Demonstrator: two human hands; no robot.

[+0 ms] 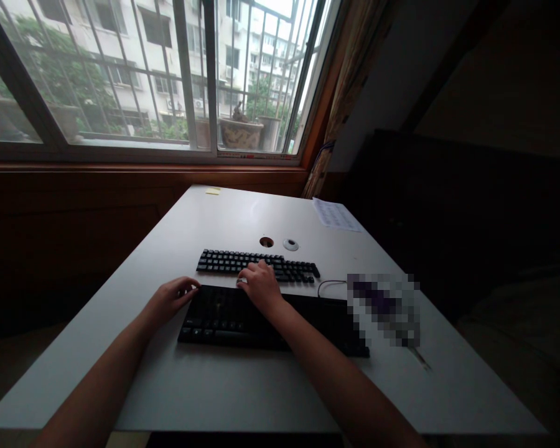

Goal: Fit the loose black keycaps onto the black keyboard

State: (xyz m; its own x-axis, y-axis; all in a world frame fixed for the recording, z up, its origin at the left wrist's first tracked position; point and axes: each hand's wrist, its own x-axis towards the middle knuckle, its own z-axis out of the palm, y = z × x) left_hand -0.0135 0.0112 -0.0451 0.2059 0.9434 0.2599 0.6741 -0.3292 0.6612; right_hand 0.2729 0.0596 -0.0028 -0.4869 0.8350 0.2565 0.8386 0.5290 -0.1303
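Note:
A black keyboard (261,339) lies across the table in front of me, with much of its upper area bare of keycaps and a few caps left along its lower left. Just behind it, black keycaps (224,261) stand in rows. My left hand (170,298) is closed at the keyboard's upper left corner, thumb and forefinger pinching its edge. Over the gap between keyboard and keycap rows, my right hand (261,283) has its fingertips drawn together in a pinch; whatever is between them is too small to make out.
The white table (163,373) has a cable hole (266,242) with its round cover (290,244) alongside. Paper sheets (336,214) lie at the back right, a yellow note (213,191) at the back left. A pixelated object (385,308) lies right of the keyboard, near a thin cable (324,285).

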